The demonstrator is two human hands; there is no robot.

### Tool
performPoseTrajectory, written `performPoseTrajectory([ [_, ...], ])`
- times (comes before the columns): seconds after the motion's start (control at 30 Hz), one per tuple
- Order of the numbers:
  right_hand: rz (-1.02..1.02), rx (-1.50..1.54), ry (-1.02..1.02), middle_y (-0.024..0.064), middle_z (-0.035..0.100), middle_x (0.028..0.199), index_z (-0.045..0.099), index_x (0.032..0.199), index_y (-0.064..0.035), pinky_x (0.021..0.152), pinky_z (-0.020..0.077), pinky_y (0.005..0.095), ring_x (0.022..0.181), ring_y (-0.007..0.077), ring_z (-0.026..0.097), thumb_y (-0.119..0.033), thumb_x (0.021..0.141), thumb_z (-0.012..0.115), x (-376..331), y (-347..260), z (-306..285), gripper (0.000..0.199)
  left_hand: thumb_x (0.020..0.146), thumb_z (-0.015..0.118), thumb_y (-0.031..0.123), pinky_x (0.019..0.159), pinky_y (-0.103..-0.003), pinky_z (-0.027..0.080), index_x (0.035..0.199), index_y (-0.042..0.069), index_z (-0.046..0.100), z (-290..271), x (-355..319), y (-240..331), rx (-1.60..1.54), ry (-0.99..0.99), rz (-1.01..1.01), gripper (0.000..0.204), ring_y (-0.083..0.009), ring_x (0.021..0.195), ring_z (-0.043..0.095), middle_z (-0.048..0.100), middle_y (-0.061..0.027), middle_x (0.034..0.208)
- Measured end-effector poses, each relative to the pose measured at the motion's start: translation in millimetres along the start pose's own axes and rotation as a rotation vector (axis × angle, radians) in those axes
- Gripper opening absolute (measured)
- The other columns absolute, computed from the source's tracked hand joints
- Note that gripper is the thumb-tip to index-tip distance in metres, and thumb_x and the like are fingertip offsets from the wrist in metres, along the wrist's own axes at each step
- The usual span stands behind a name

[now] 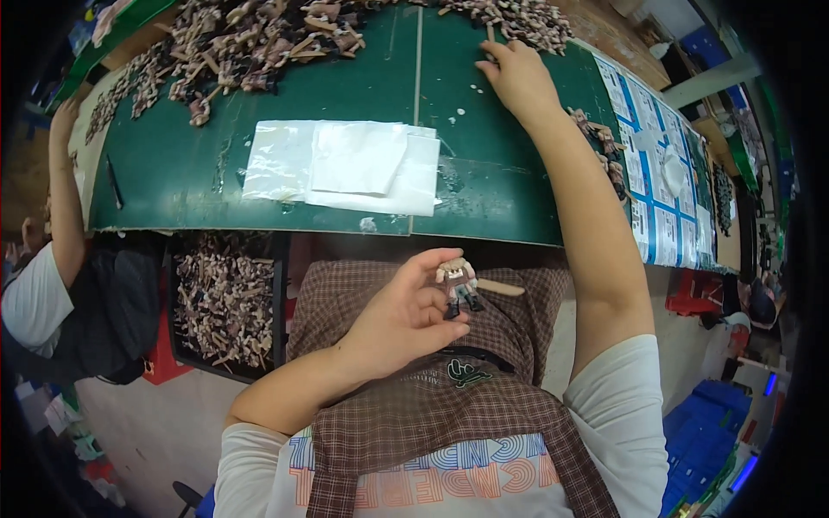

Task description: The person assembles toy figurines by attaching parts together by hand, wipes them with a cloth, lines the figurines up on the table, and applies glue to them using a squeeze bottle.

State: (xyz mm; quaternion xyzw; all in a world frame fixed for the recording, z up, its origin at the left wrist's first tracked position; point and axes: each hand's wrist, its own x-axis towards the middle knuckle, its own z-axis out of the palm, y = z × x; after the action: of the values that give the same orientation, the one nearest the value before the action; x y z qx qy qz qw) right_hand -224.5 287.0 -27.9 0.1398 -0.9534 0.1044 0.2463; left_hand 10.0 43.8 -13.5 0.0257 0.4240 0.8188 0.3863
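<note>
My left hand, above my lap, is closed on a small toy figure with dark boots and a brown-and-pale upper body. A flat wooden stick juts out to the right from behind the figure. My right hand reaches to the far side of the green table, its fingers bent around the lower end of another wooden stick. That stick lies at the edge of a heap of similar figures; what joins it there is too small to tell.
White sheets and clear plastic lie mid-table on the green surface. A larger figure heap covers the far left, near a black pen. A black crate of figures stands below. A co-worker's arm is at left.
</note>
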Motion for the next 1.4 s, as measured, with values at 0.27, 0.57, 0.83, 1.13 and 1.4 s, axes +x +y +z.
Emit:
performPoseTrajectory([
  [0.27,0.001,0.017,-0.081,0.0151,0.067,0.088,0.066,0.105,-0.0025,0.076,0.0516,0.0430,0.084,0.0349,0.064,-0.015,0.090,0.058,-53.0,-39.6,-36.1,0.021,0.082,0.068,-0.008,0.096,-0.027,0.047,0.142,0.005,0.037,-37.4,-25.6,-5.5,0.157,-0.047,-0.116,0.069,-0.0152,0.118,0.053,0.050,-0.0080,0.134],
  [0.57,0.418,0.833,-0.183,0.0047,0.068,0.096,0.067,0.111,0.0008,0.073,0.0511,0.0217,0.083,0.0086,0.062,-0.009,0.094,0.060,-75.0,-69.7,-60.2,0.022,0.082,0.061,-0.015,0.098,-0.031,0.047,0.140,0.005,0.036,-49.3,-18.0,-7.9,-0.074,-0.087,0.065,0.067,-0.0179,0.123,0.048,0.040,-0.0096,0.143],
  [0.83,0.003,0.556,-0.189,0.0074,0.063,0.083,0.071,0.089,-0.0029,0.063,0.0501,0.0314,0.071,0.0229,0.062,-0.012,0.081,0.071,-61.1,-140.4,-47.6,0.012,0.083,0.060,-0.015,0.096,-0.028,0.047,0.143,0.003,0.033,-42.1,-26.9,-4.1,-0.107,-0.056,0.108,0.068,-0.0158,0.123,0.048,0.038,-0.0086,0.143],
  [1.13,-0.121,0.458,-0.246,0.0088,0.061,0.082,0.070,0.086,-0.0022,0.072,0.0494,0.0378,0.081,0.0287,0.061,-0.012,0.081,0.067,-48.6,-151.3,-36.5,0.012,0.082,0.062,-0.014,0.099,-0.031,0.046,0.139,0.004,0.038,-60.8,-38.0,-5.0,-0.037,-0.072,0.191,0.065,-0.0221,0.127,0.048,0.031,-0.0119,0.149],
  [1.4,-0.140,0.451,-0.200,0.0089,0.059,0.078,0.070,0.089,0.0013,0.061,0.0478,0.0322,0.068,0.0237,0.060,-0.009,0.081,0.069,-50.1,-145.4,-34.8,0.013,0.078,0.064,-0.014,0.106,-0.037,0.041,0.140,0.000,0.038,-55.4,-31.3,5.2,-0.045,-0.037,0.204,0.069,-0.0286,0.131,0.046,0.039,-0.0181,0.146],
])
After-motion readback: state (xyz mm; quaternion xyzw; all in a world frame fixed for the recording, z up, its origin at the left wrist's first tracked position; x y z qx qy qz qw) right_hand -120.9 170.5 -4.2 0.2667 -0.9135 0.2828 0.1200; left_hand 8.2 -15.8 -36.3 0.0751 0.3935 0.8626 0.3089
